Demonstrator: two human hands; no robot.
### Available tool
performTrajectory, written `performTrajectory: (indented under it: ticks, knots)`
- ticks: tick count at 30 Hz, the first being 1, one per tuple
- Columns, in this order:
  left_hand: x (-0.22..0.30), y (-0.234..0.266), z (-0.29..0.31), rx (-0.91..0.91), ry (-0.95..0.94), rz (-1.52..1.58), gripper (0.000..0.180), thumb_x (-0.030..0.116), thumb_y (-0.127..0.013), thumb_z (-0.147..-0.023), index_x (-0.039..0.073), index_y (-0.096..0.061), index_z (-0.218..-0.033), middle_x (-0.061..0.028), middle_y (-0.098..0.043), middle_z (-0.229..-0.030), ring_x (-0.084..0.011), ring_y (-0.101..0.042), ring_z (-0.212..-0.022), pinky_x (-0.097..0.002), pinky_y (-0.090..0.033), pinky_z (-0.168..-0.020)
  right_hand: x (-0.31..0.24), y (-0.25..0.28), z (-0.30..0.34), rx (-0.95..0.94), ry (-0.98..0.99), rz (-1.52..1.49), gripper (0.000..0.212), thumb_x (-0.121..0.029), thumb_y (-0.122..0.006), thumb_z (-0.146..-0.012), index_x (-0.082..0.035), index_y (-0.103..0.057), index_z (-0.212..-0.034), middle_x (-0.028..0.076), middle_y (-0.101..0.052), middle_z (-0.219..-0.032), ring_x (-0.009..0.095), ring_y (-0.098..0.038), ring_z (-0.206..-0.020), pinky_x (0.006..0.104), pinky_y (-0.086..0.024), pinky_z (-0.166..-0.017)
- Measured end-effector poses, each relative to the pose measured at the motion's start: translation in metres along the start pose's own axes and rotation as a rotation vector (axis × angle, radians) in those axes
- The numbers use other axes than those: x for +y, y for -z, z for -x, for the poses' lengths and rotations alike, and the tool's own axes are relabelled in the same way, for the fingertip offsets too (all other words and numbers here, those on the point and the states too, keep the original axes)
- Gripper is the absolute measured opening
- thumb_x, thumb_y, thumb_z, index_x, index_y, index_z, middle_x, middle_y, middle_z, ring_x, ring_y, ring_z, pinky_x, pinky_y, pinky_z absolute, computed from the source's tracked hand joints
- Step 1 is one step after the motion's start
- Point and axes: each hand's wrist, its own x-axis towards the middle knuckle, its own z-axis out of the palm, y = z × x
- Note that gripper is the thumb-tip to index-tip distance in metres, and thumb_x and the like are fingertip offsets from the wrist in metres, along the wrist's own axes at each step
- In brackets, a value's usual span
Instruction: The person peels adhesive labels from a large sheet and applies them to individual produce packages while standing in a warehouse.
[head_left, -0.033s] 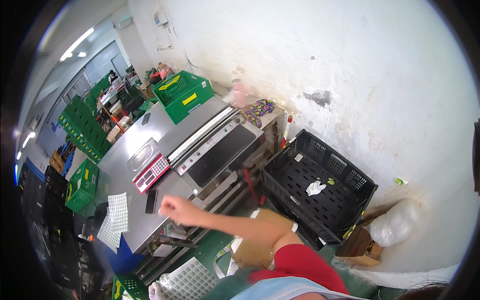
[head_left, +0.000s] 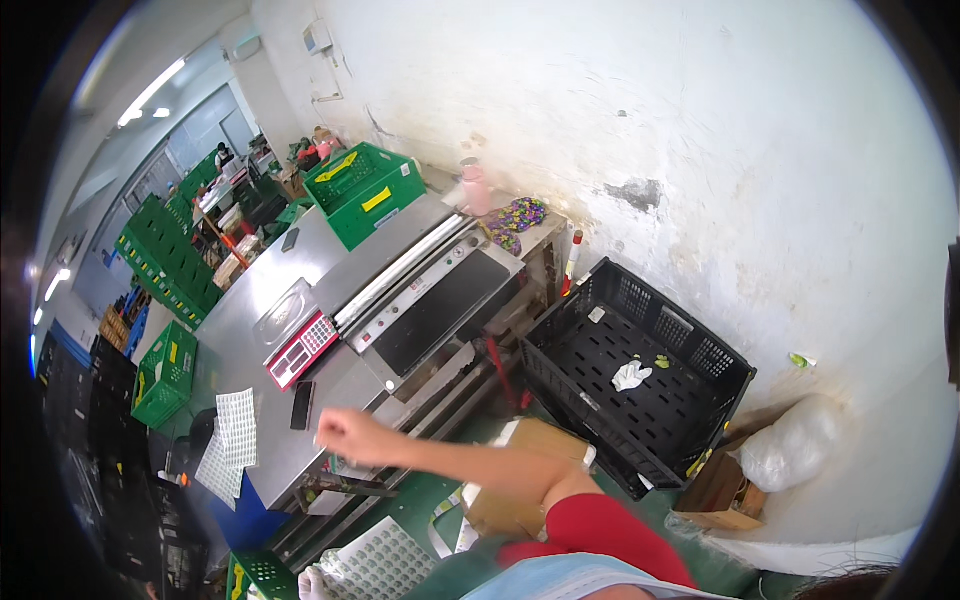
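My right hand (head_left: 352,436), bare, is raised over the near edge of the steel table (head_left: 235,350). Its fingers are curled together; anything between them is too small to make out. Low in the view, my left hand (head_left: 312,582), in a pale glove, grips the left edge of a sticker sheet (head_left: 378,562) printed with rows of small green marks. A dark phone (head_left: 302,405) lies on the table just beyond my right hand. Two more sticker sheets (head_left: 236,428) overlap at the table's left edge.
A red and white scale (head_left: 303,350) and a wrapping machine (head_left: 440,310) stand on the table, with a green crate (head_left: 368,195) behind. Another green crate (head_left: 165,372) is at left. Stacked black crates (head_left: 640,375) are on the right, a cardboard box (head_left: 530,470) below my forearm.
My right hand has dropped slightly toward me, away from the phone. My left hand and the sticker sheet have hardly moved.
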Motion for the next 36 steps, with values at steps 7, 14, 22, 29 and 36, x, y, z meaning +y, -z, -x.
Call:
performTrajectory:
  ticks: [7, 14, 22, 29, 36]
  knots:
    - [0.05, -0.038, 0.022, 0.03, 0.077, -0.157, 0.027, 0.027, -0.062, -0.095, 0.004, -0.067, -0.108, -0.0028, -0.065, -0.095, -0.013, -0.058, -0.083, -0.0293, -0.049, -0.072, 0.039, -0.061, 0.031, -0.219, -0.149, -0.26, 0.022, -0.022, -0.066, -0.09, -0.002, -0.058, -0.085, 0.0, -0.055, -0.069, 0.008, -0.05, -0.066, 0.029, -0.044, -0.059]
    - [0.029, -0.059, -0.001, -0.039, -0.099, -0.296, 0.018, 0.019, -0.061, -0.094, 0.003, -0.065, -0.088, 0.002, -0.061, -0.076, -0.0072, -0.053, -0.07, -0.0255, -0.044, -0.064, 0.054, -0.038, 0.046, -0.137, -0.257, -0.133, 0.016, -0.02, -0.061, -0.095, -0.006, -0.06, -0.088, -0.003, -0.056, -0.08, 0.006, -0.053, -0.073, 0.0284, -0.051, -0.072]
    - [0.053, -0.042, 0.059, 0.123, -0.047, -0.012, 0.017, 0.019, -0.068, -0.091, 0.006, -0.061, -0.082, 0.0021, -0.062, -0.076, -0.005, -0.055, -0.07, -0.0232, -0.045, -0.061, 0.052, -0.079, 0.042, -0.27, -0.659, -0.639, 0.015, -0.02, -0.057, -0.099, -0.013, -0.054, -0.086, -0.009, -0.034, -0.053, 0.002, -0.032, -0.045, 0.0369, -0.056, -0.082]
    - [0.037, 0.0, 0.083, 0.309, -0.052, 0.087, 0.017, 0.02, -0.066, -0.093, 0.005, -0.063, -0.088, 0.0022, -0.063, -0.079, -0.0043, -0.055, -0.073, -0.0223, -0.045, -0.066, 0.028, -0.114, -0.009, -0.576, -0.68, -1.068, 0.02, -0.024, -0.051, -0.102, -0.013, -0.048, -0.086, -0.007, -0.028, -0.048, 0.003, -0.028, -0.036, 0.0501, -0.051, -0.096]
    - [0.038, 0.061, 0.117, 0.399, -0.02, 0.066, 0.02, 0.012, -0.065, -0.093, 0.001, -0.068, -0.108, -0.0007, -0.07, -0.093, -0.0063, -0.062, -0.084, -0.0238, -0.051, -0.074, -0.123, -0.173, -0.043, -1.064, -0.237, -1.647, 0.01, -0.015, -0.053, -0.094, -0.008, -0.048, -0.089, 0.0, -0.035, -0.046, 0.01, -0.035, -0.037, 0.0644, -0.021, -0.091]
